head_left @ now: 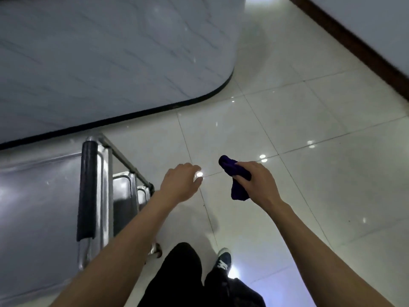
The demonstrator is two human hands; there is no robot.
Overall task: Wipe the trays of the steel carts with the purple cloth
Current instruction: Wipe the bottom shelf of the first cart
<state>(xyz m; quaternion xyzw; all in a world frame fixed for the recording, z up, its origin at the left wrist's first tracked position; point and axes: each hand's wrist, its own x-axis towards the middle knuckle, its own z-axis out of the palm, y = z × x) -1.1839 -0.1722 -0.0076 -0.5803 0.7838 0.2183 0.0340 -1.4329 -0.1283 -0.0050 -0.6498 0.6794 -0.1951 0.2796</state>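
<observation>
The purple cloth (235,177) hung bunched and dark from the right hand (256,181), which gripped it above the floor (309,120). The left hand (181,183) hovered empty, fingers loosely spread. The steel cart (95,196) at left was cut off by the frame, its lower trays (124,196) mostly hidden.

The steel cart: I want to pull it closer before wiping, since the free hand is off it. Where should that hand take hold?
Probably the dark padded handle bar at the near end of the steel cart. It stands clear above the top tray, so fingers can curl round it. The left hand, hovering over the floor, would come from the bar's right; the right hand holds the purple cloth.
</observation>
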